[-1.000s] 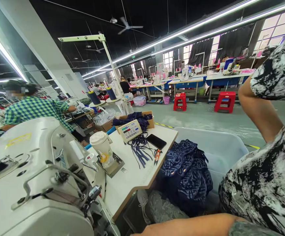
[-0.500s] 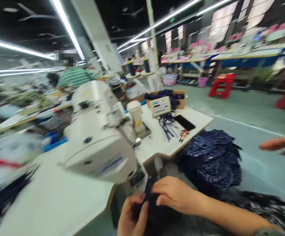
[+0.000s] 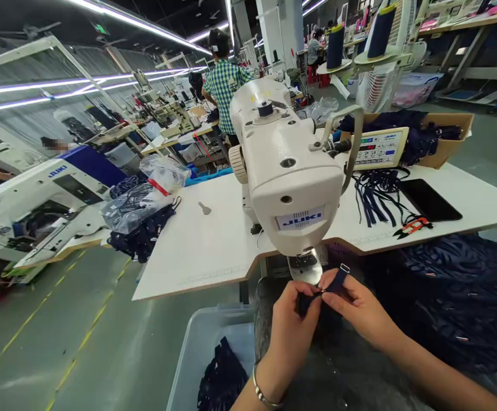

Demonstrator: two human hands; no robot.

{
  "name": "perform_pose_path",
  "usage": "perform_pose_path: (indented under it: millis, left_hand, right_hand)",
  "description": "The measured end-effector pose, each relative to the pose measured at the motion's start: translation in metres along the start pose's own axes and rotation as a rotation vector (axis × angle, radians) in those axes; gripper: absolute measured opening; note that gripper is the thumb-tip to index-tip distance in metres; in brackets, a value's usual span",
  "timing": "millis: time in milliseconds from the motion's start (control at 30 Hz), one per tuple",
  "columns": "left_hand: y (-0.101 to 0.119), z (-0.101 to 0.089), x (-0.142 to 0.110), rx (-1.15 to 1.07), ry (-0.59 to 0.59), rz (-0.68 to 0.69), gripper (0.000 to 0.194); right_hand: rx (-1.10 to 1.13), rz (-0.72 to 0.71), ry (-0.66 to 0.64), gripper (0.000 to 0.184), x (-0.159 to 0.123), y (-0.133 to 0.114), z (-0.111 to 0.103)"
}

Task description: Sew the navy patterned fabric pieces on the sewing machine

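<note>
The left hand (image 3: pixel 295 328) pinches a narrow navy strap (image 3: pixel 336 282) between thumb and fingers; the right hand (image 3: pixel 356 302) clamps it close beside, a small shiny buckle (image 3: pixel 344 268) at the strap's upper end. The strap is just below the smooth, rounded cream machine (image 3: pixel 291 165). Around lie a flat white table (image 3: pixel 209 245), glossy phone (image 3: pixel 432 200), orange snips (image 3: pixel 415 226), ridged navy pile (image 3: pixel 449 285) and translucent tub (image 3: pixel 240 332).

Navy strap (image 3: pixel 338 279) partly out of sight within both hands (image 3: pixel 292 325) (image 3: pixel 362 309)
</note>
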State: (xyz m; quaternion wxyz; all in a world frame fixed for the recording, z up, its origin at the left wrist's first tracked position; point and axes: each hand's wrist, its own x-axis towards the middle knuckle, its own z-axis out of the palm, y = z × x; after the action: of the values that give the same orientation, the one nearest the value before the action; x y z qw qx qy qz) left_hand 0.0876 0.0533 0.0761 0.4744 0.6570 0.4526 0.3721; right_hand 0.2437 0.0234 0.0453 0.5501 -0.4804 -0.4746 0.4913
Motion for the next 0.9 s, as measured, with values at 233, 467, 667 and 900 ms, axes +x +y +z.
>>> perform_pose_path:
  millis: [233,467,667,900]
  left_hand:
    - [-0.004,-0.003,-0.001,0.191,0.094,0.241,0.009]
    - [-0.004,-0.001,-0.002,0.217,0.109,0.381,0.017]
    - [-0.003,0.002,-0.003,0.202,0.121,0.411,0.016]
    - [-0.003,0.002,-0.003,0.194,0.172,0.443,0.019]
  right_hand:
    - [0.000,-0.150,0.098,0.014,0.003,0.001,0.006]
    - [-0.107,-0.131,0.110,0.017,0.004,0.001,0.002]
    - [-0.087,-0.095,0.075,0.021,0.006,-0.002,0.001]
    - [-0.022,-0.029,-0.017,0.015,0.006,-0.010,0.002]
